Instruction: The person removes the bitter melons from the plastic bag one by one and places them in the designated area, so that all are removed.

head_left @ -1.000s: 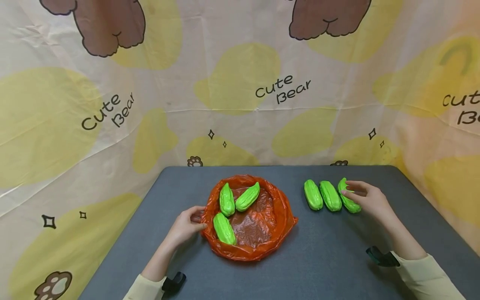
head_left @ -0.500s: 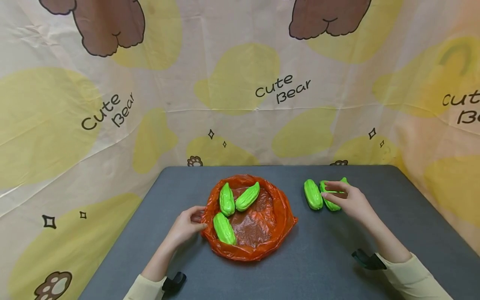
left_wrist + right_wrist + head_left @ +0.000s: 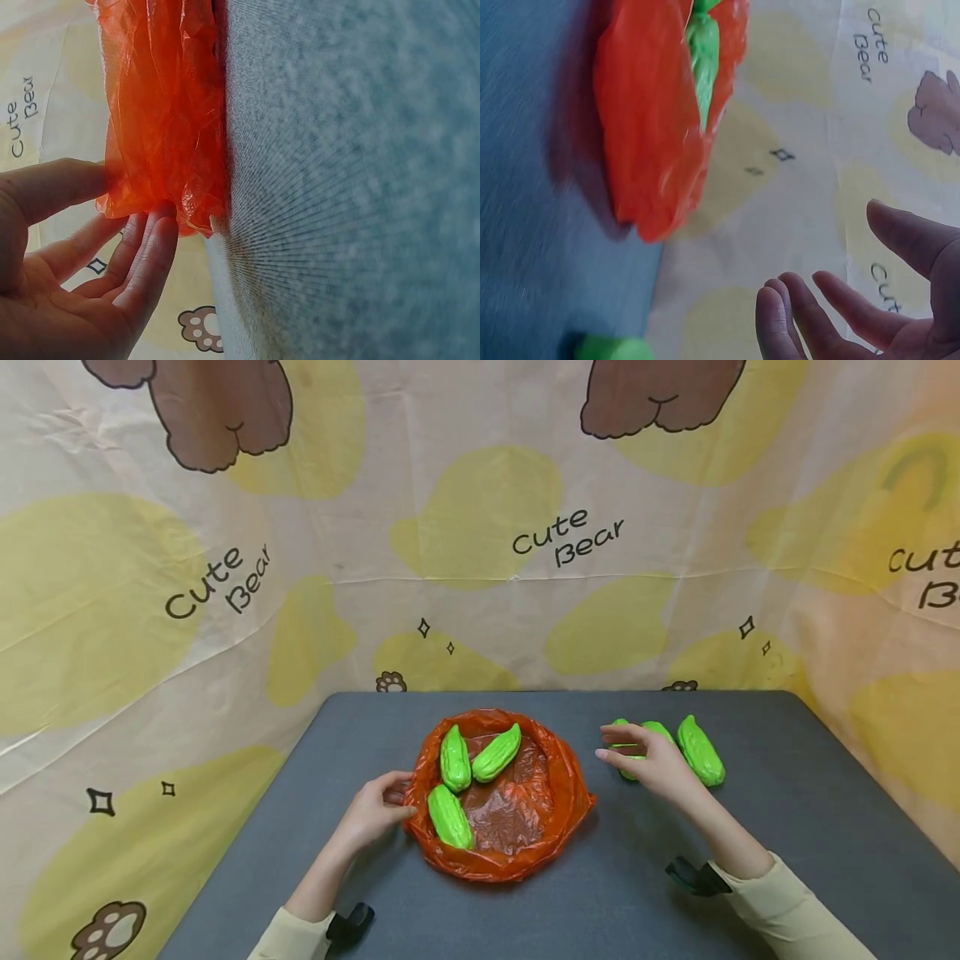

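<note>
An orange-red plastic bag (image 3: 502, 865) stands with its mouth wide and rolled down, holding three bright green ridged gourds, one of them low on the left (image 3: 450, 818). My left hand (image 3: 371, 810) holds the bag's left side, thumb and fingertips against the plastic (image 3: 165, 97). Over a row of three similar gourds at the right hovers my right hand (image 3: 660, 768), fingers apart and nothing between them. It partly covers the leftmost and middle gourds, while the rightmost gourd (image 3: 701, 752) shows whole. In the right wrist view the fingers spread freely, below the bag (image 3: 645, 135).
Everything stands on a grey table (image 3: 450, 927). A pale cloth (image 3: 480, 552) with yellow patches, bears and "Cute Bear" lettering hangs behind and at the sides. Dark straps (image 3: 697, 877) sit at both wrists.
My right hand has moved left along the row, from over the rightmost gourd to over the leftmost one. The left hand, the bag and the gourds stay in place.
</note>
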A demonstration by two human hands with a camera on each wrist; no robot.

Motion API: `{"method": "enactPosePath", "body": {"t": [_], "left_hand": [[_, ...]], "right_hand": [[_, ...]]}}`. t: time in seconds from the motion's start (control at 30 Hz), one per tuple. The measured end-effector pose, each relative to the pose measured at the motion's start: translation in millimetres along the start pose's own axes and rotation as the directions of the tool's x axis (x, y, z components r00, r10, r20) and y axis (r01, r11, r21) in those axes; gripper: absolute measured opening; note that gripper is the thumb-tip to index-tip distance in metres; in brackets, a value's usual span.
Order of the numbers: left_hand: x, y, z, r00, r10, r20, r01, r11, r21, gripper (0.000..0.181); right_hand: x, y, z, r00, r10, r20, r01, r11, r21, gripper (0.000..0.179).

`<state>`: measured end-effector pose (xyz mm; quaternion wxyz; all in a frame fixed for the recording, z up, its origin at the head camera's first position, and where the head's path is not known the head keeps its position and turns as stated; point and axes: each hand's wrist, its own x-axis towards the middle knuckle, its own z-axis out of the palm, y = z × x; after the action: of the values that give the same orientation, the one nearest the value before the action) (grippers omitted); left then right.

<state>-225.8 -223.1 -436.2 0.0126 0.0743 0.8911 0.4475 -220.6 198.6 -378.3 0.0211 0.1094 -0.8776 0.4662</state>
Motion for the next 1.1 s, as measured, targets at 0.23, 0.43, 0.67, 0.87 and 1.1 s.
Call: {"method": "enactPosePath", "body": {"t": [0.23,0.43,0.67,0.87,1.1], "left_hand": [[1.5,-0.4,0.6,1.000,-0.008,0.004,0.008,1.000,0.005,0.048],[1.3,1.0,1.2,1.000,0.003,0.013,-0.003,1.000,-0.003,0.048],[0.6,1.6,0.1,1.000,0.015,0.018,-0.015,1.000,0.000,0.047],[0.5,3.5,-1.3,1.000,0.016,0.026,-0.016,1.000,-0.007,0.048],[1.6,1.8,-0.2,1.000,0.005,0.021,-0.005,1.000,0.006,0.048]], "right_hand": [[8.3,-8,21,0.999,-0.028,0.033,0.026,0.998,0.051,0.050],[13.5,-15,39,0.997,-0.033,0.075,0.026,0.995,0.094,0.050],[19.3,-20,61,0.993,-0.044,0.106,0.032,0.994,0.108,0.048],[23.0,-26,81,0.988,-0.070,0.141,0.054,0.992,0.111,0.046],[22.8,-34,105,0.980,-0.080,0.181,0.053,0.987,0.152,0.048]]}}
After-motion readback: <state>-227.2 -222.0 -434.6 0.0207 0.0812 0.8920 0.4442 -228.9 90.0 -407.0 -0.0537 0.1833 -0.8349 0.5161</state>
